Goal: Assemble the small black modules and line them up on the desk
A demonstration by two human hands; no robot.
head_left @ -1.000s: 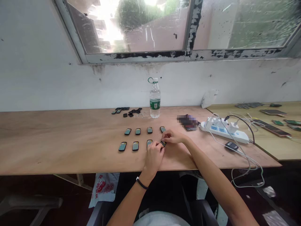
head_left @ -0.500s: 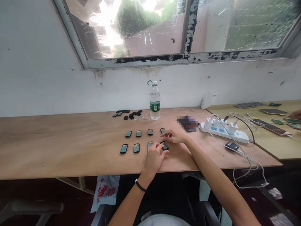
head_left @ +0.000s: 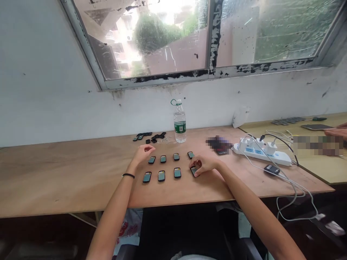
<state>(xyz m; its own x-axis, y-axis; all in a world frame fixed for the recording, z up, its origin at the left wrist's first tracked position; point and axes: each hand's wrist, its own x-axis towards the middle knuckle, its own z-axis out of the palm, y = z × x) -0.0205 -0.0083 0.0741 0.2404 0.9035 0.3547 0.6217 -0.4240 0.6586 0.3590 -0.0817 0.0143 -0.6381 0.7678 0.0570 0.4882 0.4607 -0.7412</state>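
Note:
My right hand (head_left: pixel 204 164) has its thumb and fingers around a small black-rimmed device (head_left: pixel 193 171) with a grey-green face, at the right end of the front row. The device rests on the wooden table, partly covered by the fingers. My left hand (head_left: pixel 142 154) hovers with slightly bent fingers and nothing visible in them, beside the leftmost back-row device (head_left: pixel 151 160). Small black pieces (head_left: pixel 158 137) lie just beyond its fingertips. Similar devices form two rows, among them a front-row one (head_left: pixel 177 173) and the rightmost back-row one (head_left: pixel 191 155).
A water bottle (head_left: pixel 180 127) stands near the wall. To the right are a white power strip (head_left: pixel 273 157) with cables, a dark gadget (head_left: pixel 271 169) and a pixelated item (head_left: pixel 219 144). Another person's hand (head_left: pixel 337 132) shows at the far right table.
My left hand has left the front-row devices and moved left and away from me toward the black pieces. My right hand has come from the back-row device onto the front-right one.

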